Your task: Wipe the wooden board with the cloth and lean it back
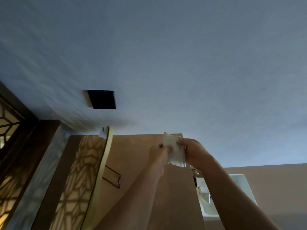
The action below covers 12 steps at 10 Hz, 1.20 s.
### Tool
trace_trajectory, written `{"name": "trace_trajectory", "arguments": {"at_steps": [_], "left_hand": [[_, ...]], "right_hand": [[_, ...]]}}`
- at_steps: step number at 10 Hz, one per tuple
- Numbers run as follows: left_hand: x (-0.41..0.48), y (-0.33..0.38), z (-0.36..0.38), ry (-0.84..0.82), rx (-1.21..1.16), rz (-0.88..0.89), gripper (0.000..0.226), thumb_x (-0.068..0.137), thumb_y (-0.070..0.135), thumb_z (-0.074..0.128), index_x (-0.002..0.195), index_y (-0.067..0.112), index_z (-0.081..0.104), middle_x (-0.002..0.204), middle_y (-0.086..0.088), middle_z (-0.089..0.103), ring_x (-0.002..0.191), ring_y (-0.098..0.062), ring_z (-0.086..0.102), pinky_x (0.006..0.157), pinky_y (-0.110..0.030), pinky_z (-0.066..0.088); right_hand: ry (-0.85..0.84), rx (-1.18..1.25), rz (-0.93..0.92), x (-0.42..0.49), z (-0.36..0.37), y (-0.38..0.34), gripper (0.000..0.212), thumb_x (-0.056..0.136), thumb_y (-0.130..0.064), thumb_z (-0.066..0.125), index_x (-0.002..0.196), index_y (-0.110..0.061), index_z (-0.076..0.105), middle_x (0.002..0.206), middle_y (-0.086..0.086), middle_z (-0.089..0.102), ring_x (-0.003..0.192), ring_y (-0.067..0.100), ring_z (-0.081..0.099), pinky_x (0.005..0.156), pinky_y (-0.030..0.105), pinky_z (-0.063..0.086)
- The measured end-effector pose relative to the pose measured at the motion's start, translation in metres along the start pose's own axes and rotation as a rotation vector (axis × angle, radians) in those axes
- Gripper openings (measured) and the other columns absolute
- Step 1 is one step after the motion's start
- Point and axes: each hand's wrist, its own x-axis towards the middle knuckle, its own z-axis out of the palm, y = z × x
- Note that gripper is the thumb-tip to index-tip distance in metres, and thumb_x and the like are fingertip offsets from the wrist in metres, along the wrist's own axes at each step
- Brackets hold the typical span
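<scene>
A tall brown wooden board (141,163) stands upright against the pale wall, filling the lower middle of the head view. In front of its upper right corner I hold a folded white cloth (174,150) with both hands. My left hand (157,151) pinches the cloth's left edge. My right hand (192,151) grips its right side. Both forearms reach up from the lower right. The cloth appears to sit against or just in front of the board's top; contact cannot be judged.
A curved gold-rimmed mirror (93,171) leans left of the board. A dark wooden lattice door frame (15,146) fills the far left. A black square panel (102,99) sits on the wall above. A white basin (209,196) shows right of the board.
</scene>
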Motion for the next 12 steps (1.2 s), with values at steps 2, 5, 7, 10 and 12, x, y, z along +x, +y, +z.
{"name": "trace_trajectory", "arguments": {"at_steps": [2, 5, 7, 10, 12], "left_hand": [[0.063, -0.008, 0.023, 0.044, 0.072, 0.005, 0.014, 0.090, 0.000, 0.065, 0.099, 0.006, 0.075, 0.106, -0.017, 0.076, 0.089, -0.028, 0.072, 0.065, -0.036, 0.060], [0.125, -0.017, 0.044, 0.212, 0.444, 0.062, 0.019, 0.085, 0.010, 0.073, 0.101, 0.001, 0.072, 0.098, -0.015, 0.074, 0.091, -0.032, 0.072, 0.067, -0.031, 0.052], [0.139, -0.031, 0.041, 0.302, 0.672, 0.105, 0.037, 0.084, 0.031, 0.077, 0.107, 0.002, 0.072, 0.104, -0.014, 0.077, 0.098, -0.032, 0.073, 0.079, -0.036, 0.059], [0.133, -0.038, 0.034, 0.284, 0.717, 0.124, 0.035, 0.088, 0.034, 0.071, 0.107, 0.004, 0.069, 0.107, -0.013, 0.075, 0.103, -0.033, 0.071, 0.081, -0.035, 0.054], [0.075, -0.025, 0.031, 0.347, 0.567, 0.353, 0.017, 0.091, 0.024, 0.064, 0.091, 0.007, 0.060, 0.087, -0.007, 0.067, 0.093, -0.032, 0.070, 0.075, -0.034, 0.049]], "right_hand": [[0.265, -0.279, -0.042, 0.053, -0.025, -0.003, 0.010, 0.089, 0.000, 0.071, 0.098, 0.005, 0.072, 0.094, 0.018, 0.074, 0.082, 0.030, 0.072, 0.074, 0.045, 0.061], [0.457, -0.758, -0.180, 0.123, -0.043, 0.015, 0.007, 0.079, -0.015, 0.081, 0.080, -0.014, 0.074, 0.069, 0.000, 0.070, 0.064, 0.017, 0.063, 0.056, 0.026, 0.048], [0.507, -0.849, -0.190, 0.133, -0.045, 0.025, 0.017, 0.079, -0.020, 0.082, 0.075, -0.013, 0.067, 0.072, 0.005, 0.068, 0.075, 0.029, 0.064, 0.064, 0.035, 0.050], [0.608, -1.045, -0.144, 0.124, -0.042, 0.029, 0.049, 0.083, -0.037, 0.078, 0.111, -0.004, 0.053, 0.115, 0.014, 0.051, 0.106, 0.035, 0.053, 0.090, 0.044, 0.048], [0.590, -1.090, -0.411, 0.075, -0.019, 0.015, 0.044, 0.089, -0.036, 0.070, 0.121, -0.008, 0.055, 0.121, 0.011, 0.055, 0.110, 0.027, 0.048, 0.090, 0.040, 0.046]]}}
